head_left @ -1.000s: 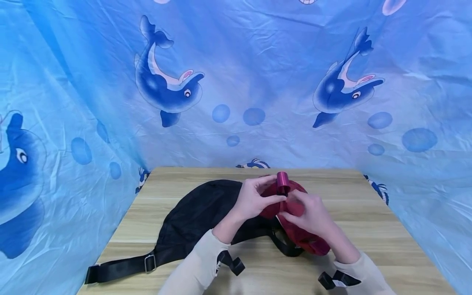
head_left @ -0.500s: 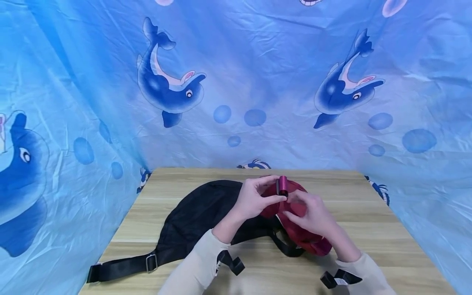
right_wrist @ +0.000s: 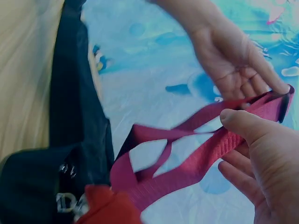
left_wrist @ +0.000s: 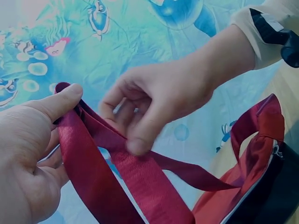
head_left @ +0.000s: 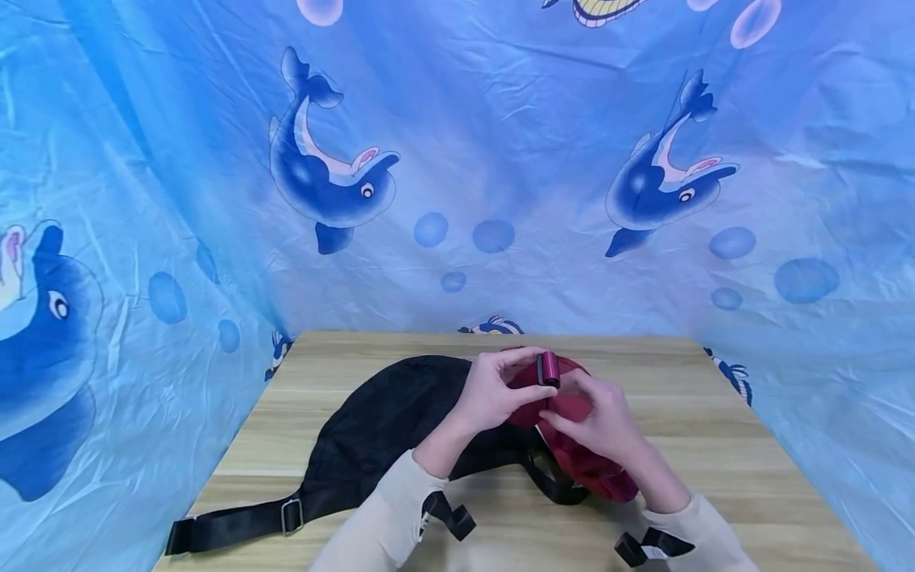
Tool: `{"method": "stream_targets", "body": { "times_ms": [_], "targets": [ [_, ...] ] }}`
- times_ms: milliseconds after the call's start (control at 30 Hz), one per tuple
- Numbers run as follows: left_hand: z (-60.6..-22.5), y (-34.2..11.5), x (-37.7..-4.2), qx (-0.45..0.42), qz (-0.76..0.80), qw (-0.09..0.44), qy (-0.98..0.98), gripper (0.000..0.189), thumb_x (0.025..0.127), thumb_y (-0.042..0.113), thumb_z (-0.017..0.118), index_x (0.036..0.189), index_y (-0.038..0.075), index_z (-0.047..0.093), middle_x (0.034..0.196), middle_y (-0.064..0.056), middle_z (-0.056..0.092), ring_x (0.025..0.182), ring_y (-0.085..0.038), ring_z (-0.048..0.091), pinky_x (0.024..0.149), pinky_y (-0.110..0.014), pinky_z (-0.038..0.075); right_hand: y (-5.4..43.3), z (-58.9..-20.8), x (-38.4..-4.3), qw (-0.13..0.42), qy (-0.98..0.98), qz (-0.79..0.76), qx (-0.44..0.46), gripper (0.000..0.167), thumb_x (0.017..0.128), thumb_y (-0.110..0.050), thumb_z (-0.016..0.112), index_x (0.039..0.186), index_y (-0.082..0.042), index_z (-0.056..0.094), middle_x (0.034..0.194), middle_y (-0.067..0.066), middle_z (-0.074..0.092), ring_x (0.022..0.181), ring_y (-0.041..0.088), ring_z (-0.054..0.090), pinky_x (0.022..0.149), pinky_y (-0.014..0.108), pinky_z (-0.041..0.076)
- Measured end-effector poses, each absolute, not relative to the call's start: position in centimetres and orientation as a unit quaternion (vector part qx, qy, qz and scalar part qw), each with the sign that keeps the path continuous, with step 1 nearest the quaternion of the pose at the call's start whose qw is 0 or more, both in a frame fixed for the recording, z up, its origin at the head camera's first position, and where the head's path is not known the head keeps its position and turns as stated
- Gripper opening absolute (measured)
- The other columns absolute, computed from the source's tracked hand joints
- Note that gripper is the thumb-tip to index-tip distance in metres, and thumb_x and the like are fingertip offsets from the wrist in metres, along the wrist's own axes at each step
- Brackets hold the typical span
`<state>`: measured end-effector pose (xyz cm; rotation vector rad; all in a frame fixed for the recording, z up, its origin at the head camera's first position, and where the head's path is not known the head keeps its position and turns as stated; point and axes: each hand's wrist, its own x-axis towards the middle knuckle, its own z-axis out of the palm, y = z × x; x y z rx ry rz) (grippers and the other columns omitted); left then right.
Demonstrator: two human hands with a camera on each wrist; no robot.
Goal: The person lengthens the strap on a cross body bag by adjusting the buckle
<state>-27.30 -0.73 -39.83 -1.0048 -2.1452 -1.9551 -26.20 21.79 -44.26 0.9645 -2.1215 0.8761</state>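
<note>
A crimson webbing strap [left_wrist: 93,163] rises from a small red bag [head_left: 589,457]. My left hand [head_left: 489,391] pinches its folded upper end [head_left: 550,369] between thumb and fingers, where a dark piece shows at the fold. Close on the right, my right hand [head_left: 604,417] has thumb and fingers on either side of the same strap, lower down. In the right wrist view the right thumb [right_wrist: 245,123] lies over the webbing [right_wrist: 212,151], with fingers beneath. Both hands are held above the bag. A zip [left_wrist: 276,150] runs along the bag's edge in the left wrist view.
To the left, a black bag [head_left: 393,413] lies flat on the wooden table [head_left: 643,349], its black strap and metal slider [head_left: 291,515] reaching the front left. A black loop [head_left: 561,485] lies beside the red bag. A blue dolphin-print curtain [head_left: 457,159] surrounds the table.
The strap's folded end has turned and dipped slightly between the fingers. Both hands stay nearly in place, while the head view has tilted up a little.
</note>
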Motion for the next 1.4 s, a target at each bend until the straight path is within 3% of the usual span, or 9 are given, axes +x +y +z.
{"method": "stream_targets", "body": {
  "times_ms": [167, 300, 433, 567, 767, 1033, 1133, 1233, 1400],
  "targets": [
    [-39.7, -0.7, -27.5, -0.329, -0.648, 0.039, -0.686, 0.046, 0.089, 0.005, 0.085, 0.133, 0.001, 0.072, 0.130, -0.017, 0.076, 0.126, -0.028, 0.073, 0.106, -0.028, 0.058, 22.8, -44.6, -26.1, 0.298, -0.820, 0.331, 0.359, 0.049, 0.068, -0.001, 0.098, 0.108, -0.008, 0.070, 0.100, 0.005, 0.078, 0.086, 0.022, 0.077, 0.083, 0.017, 0.062],
    [-39.9, -0.6, -27.7, -0.338, -0.643, 0.027, -0.687, 0.045, 0.089, 0.005, 0.086, 0.132, 0.003, 0.074, 0.129, -0.016, 0.076, 0.122, -0.026, 0.075, 0.103, -0.026, 0.059, 23.1, -43.1, -25.7, 0.274, -0.802, 0.393, 0.355, 0.054, 0.073, 0.005, 0.093, 0.120, -0.006, 0.071, 0.112, 0.011, 0.077, 0.101, 0.018, 0.076, 0.094, 0.012, 0.057],
    [-40.0, -0.5, -27.7, -0.348, -0.630, 0.029, -0.694, 0.046, 0.088, 0.006, 0.087, 0.133, 0.007, 0.075, 0.128, -0.014, 0.077, 0.118, -0.024, 0.076, 0.100, -0.031, 0.062, 23.0, -40.6, -25.6, 0.245, -0.780, 0.439, 0.372, 0.055, 0.080, 0.010, 0.087, 0.130, -0.005, 0.070, 0.119, 0.013, 0.076, 0.106, 0.011, 0.076, 0.095, 0.016, 0.059],
    [-40.1, -0.6, -27.5, -0.348, -0.599, 0.042, -0.720, 0.049, 0.086, 0.012, 0.090, 0.133, 0.012, 0.076, 0.125, -0.010, 0.079, 0.109, -0.022, 0.077, 0.091, -0.036, 0.065, 23.0, -39.1, -25.5, 0.232, -0.795, 0.409, 0.384, 0.051, 0.078, 0.004, 0.091, 0.124, -0.012, 0.075, 0.115, 0.005, 0.078, 0.099, 0.007, 0.077, 0.093, 0.016, 0.060],
    [-40.3, -0.6, -27.4, -0.356, -0.564, 0.063, -0.743, 0.050, 0.085, 0.018, 0.092, 0.133, 0.016, 0.077, 0.123, -0.006, 0.080, 0.100, -0.012, 0.076, 0.080, -0.025, 0.064, 23.1, -38.7, -25.5, 0.233, -0.803, 0.396, 0.379, 0.046, 0.075, 0.001, 0.093, 0.113, -0.018, 0.077, 0.111, -0.001, 0.078, 0.100, 0.009, 0.075, 0.095, 0.016, 0.059],
    [-40.6, -0.6, -27.8, -0.360, -0.552, 0.086, -0.747, 0.047, 0.088, 0.016, 0.089, 0.133, 0.013, 0.076, 0.122, -0.008, 0.079, 0.090, -0.032, 0.075, 0.069, -0.027, 0.064, 22.4, -38.6, -25.5, 0.249, -0.703, 0.535, 0.398, 0.049, 0.069, 0.026, 0.079, 0.112, 0.006, 0.067, 0.115, 0.019, 0.072, 0.113, 0.014, 0.072, 0.106, 0.020, 0.056],
    [-40.7, -0.6, -27.8, -0.365, -0.551, 0.095, -0.745, 0.049, 0.090, 0.013, 0.087, 0.136, 0.009, 0.073, 0.128, -0.011, 0.078, 0.108, -0.032, 0.076, 0.085, -0.031, 0.065, 21.7, -38.4, -25.5, 0.248, -0.695, 0.534, 0.413, 0.057, 0.070, 0.025, 0.083, 0.121, 0.008, 0.065, 0.119, 0.025, 0.072, 0.115, 0.016, 0.073, 0.106, 0.022, 0.056],
    [-40.8, -0.4, -27.8, -0.374, -0.559, 0.089, -0.735, 0.051, 0.091, 0.011, 0.085, 0.139, 0.005, 0.070, 0.134, -0.013, 0.075, 0.122, -0.027, 0.073, 0.100, -0.030, 0.062, 21.0, -38.3, -25.5, 0.268, -0.697, 0.528, 0.405, 0.059, 0.069, 0.024, 0.086, 0.122, 0.008, 0.069, 0.115, 0.020, 0.076, 0.111, 0.012, 0.075, 0.101, 0.020, 0.058],
    [-40.9, -0.1, -28.1, -0.389, -0.552, 0.092, -0.732, 0.051, 0.093, 0.014, 0.084, 0.141, 0.010, 0.069, 0.133, -0.010, 0.076, 0.103, -0.024, 0.075, 0.084, -0.031, 0.064, 20.6, -38.1, -25.4, 0.307, -0.644, 0.580, 0.393, 0.047, 0.072, 0.029, 0.080, 0.115, 0.017, 0.069, 0.114, 0.011, 0.080, 0.108, 0.013, 0.078, 0.096, 0.021, 0.061]
  ]
}}
